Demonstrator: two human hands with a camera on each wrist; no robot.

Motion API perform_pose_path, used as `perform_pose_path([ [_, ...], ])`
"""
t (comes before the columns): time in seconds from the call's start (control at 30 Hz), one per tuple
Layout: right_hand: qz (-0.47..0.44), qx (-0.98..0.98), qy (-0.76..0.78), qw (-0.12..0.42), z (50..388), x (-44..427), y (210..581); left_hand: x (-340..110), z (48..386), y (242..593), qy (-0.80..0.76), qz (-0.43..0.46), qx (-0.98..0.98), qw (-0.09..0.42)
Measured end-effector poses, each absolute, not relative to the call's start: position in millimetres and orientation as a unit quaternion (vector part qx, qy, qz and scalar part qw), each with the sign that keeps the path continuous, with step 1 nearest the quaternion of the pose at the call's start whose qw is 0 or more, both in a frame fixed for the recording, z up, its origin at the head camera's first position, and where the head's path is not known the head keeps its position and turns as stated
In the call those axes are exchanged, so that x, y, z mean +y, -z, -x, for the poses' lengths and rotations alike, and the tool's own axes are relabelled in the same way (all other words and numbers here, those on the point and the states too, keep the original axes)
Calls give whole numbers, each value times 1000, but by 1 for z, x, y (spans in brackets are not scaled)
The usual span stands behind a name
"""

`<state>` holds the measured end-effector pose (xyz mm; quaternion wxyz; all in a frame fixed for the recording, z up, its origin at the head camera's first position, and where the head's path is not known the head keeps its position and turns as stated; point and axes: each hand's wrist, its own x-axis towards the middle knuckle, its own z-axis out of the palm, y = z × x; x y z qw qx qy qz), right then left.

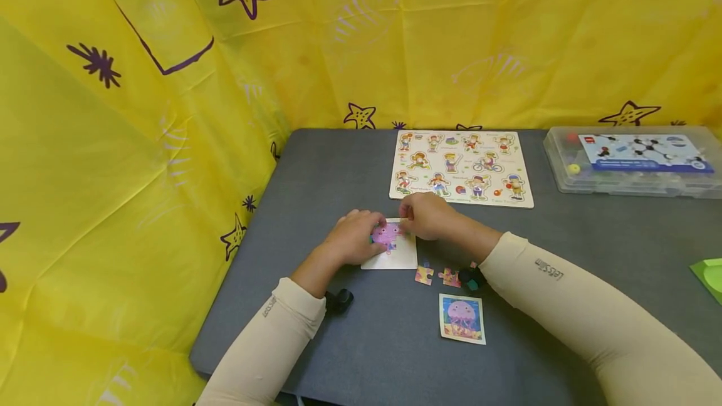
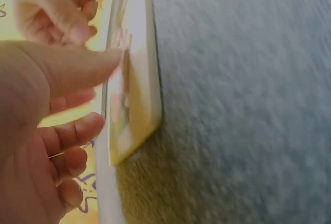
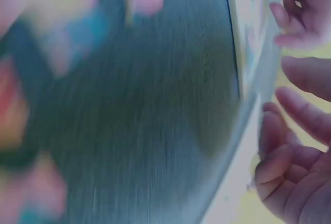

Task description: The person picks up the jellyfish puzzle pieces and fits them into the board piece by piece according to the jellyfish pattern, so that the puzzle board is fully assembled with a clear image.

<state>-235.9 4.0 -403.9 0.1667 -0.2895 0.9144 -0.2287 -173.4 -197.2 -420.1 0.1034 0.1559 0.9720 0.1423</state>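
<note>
A small white puzzle tray (image 1: 403,259) lies on the table with joined pink jellyfish pieces (image 1: 385,235) in it. My left hand (image 1: 354,238) is at the tray's left side. In the left wrist view its thumb (image 2: 88,69) rests on the pieces, while the other fingers stay loosely bent beside the tray. My right hand (image 1: 430,217) is over the tray's top right corner. In the right wrist view its thumb and forefinger stand apart, with no piece visible between them. Loose puzzle pieces (image 1: 425,275) lie just below the tray, partly beside the right wrist's black camera.
A jellyfish picture card (image 1: 462,319) lies nearer me. Behind the tray is a wooden board with sports figures (image 1: 462,168). A clear plastic case (image 1: 637,161) stands at the back right, and a green object (image 1: 709,275) sits at the right edge. Yellow cloth hangs behind and left.
</note>
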Motion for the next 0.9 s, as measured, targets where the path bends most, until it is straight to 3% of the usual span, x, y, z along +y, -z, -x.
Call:
perform_pose_path([
  [0.43, 271, 930, 121, 214, 232, 102, 393, -187, 178, 419, -135, -216, 958, 129],
  [0.67, 286, 928, 124, 204, 226, 128, 400, -189, 180, 419, -145, -217, 956, 138],
  [0.9, 278, 933, 158, 164, 222, 124, 403, -189, 183, 419, -150, -231, 951, 137],
])
